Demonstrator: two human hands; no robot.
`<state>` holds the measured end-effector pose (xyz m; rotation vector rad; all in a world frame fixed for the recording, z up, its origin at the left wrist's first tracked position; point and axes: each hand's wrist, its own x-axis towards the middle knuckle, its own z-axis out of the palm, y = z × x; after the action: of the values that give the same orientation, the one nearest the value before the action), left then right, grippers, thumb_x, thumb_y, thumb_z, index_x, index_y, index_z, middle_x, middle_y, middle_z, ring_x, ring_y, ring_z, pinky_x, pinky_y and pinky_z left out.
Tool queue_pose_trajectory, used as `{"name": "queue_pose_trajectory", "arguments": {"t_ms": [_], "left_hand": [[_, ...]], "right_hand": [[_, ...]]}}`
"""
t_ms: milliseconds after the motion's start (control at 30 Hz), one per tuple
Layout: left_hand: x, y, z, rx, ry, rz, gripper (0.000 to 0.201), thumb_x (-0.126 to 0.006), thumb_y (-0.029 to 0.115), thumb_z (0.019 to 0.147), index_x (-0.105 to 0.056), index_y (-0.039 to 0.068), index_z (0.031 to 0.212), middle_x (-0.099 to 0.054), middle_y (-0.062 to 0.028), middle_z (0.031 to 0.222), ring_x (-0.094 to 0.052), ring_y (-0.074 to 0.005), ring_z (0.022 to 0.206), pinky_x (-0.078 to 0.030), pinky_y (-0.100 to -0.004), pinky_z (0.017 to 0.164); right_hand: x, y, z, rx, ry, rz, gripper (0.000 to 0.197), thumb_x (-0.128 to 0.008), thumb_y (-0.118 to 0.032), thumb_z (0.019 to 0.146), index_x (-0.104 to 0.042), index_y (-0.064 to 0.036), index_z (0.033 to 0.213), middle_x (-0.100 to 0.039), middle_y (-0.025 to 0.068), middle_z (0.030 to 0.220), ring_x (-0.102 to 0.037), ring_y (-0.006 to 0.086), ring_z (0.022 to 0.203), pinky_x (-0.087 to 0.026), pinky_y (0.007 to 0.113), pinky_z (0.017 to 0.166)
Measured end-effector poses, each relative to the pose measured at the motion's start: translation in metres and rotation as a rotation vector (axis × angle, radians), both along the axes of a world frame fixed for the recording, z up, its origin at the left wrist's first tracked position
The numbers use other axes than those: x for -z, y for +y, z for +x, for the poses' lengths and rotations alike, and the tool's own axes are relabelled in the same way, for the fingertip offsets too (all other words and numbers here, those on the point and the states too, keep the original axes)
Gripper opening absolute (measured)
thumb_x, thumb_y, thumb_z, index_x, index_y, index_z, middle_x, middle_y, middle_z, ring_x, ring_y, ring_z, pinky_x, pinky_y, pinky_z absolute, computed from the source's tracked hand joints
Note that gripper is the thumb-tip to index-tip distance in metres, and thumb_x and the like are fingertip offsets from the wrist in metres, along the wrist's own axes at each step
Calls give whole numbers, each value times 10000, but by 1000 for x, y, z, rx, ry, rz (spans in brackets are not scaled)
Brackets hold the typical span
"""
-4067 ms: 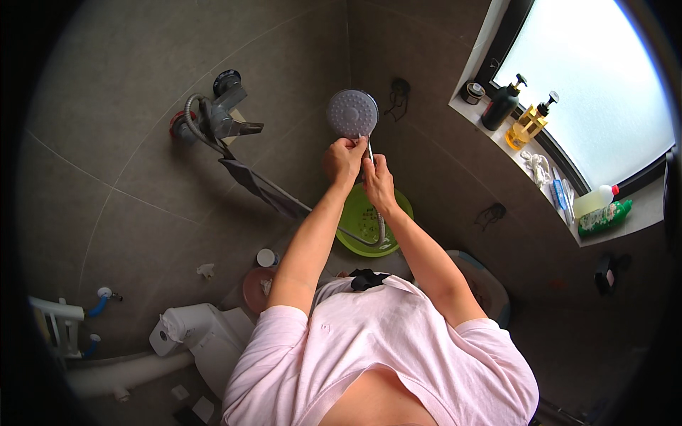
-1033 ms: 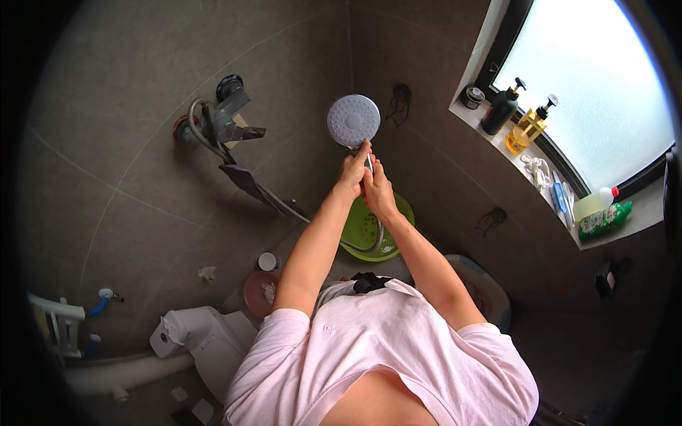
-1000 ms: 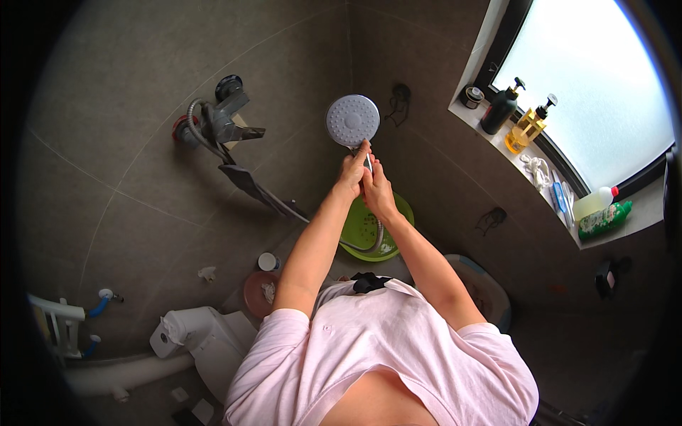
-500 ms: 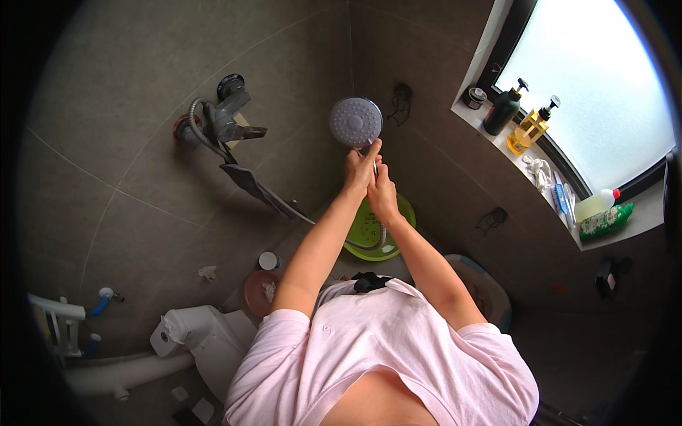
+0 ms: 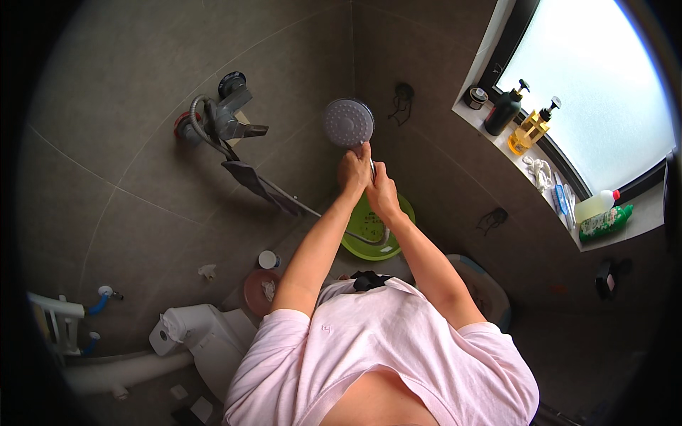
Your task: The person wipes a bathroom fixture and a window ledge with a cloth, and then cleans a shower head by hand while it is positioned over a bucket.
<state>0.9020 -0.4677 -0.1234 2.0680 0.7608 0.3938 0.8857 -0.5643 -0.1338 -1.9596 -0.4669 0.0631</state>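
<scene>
Together, the left hand (image 5: 353, 172) and right hand (image 5: 383, 192) clamp the showerhead (image 5: 349, 123). It appears beyond the green basin (image 5: 364, 253), long axis slanting back basinward, left hand nearer its round end.

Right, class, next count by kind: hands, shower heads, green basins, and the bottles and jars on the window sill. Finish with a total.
Hands: 2 (left hand, right hand)
Shower head: 1
Green basin: 1
Bottles: 4 (black bottle, amber bottle, pale bottle, green bottle)
Jar: 1
Total: 9
</scene>
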Motion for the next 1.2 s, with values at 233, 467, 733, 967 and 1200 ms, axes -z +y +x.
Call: {"name": "queue_pose_trajectory", "arguments": {"t_ms": [233, 467, 733, 967, 1200], "left_hand": [[6, 15, -7, 108, -98, 128, 566, -375, 442, 899, -620, -48, 757, -610, -279, 786, -599, -436, 758, -481, -485, 686], [-7, 30, -13, 273, -243, 269, 480, -393, 338, 919, -617, 6, 654, -605, -209, 643, -599, -401, 646, -475, -483, 621], [-22, 31, -22, 288, -276, 186, 382, -497, 356, 883, -676, 56, 728, -628, -160, 650, -628, -335, 640, -483, -406, 583], [-11, 21, -18, 225, -379, -23, 352, -514, 309, 888, -662, 26, 740, -641, -96, 618, -653, -220, 614, -486, -343, 565], [-10, 12, -16, 226, -409, -120, 398, -439, 290, 931, -632, 9, 726, -640, -103, 617, -650, -212, 581, -496, -329, 556]], "right_hand": [[-7, -10, 10, -101, 115, 16, 277, -534, -300, 899, -443, -44, 955, -537, 84, 643, -513, 174, 547, -417, 323, 506], [-33, -19, 10, -200, 398, 213, 239, -532, -308, 912, -454, -84, 937, -462, -14, 619, -422, 69, 472, -347, 220, 414], [-29, -25, 9, -201, 421, 271, 217, -523, -288, 920, -453, -85, 953, -457, -15, 617, -416, 63, 464, -329, 211, 402], [-28, -23, 8, -184, 402, 283, 214, -519, -284, 922, -460, -83, 964, -455, -19, 614, -416, 60, 466, -326, 211, 402], [-29, -27, 8, -160, 452, 290, 213, -508, -285, 927, -473, -82, 981, -458, -20, 615, -416, 62, 464, -333, 210, 403]]}}
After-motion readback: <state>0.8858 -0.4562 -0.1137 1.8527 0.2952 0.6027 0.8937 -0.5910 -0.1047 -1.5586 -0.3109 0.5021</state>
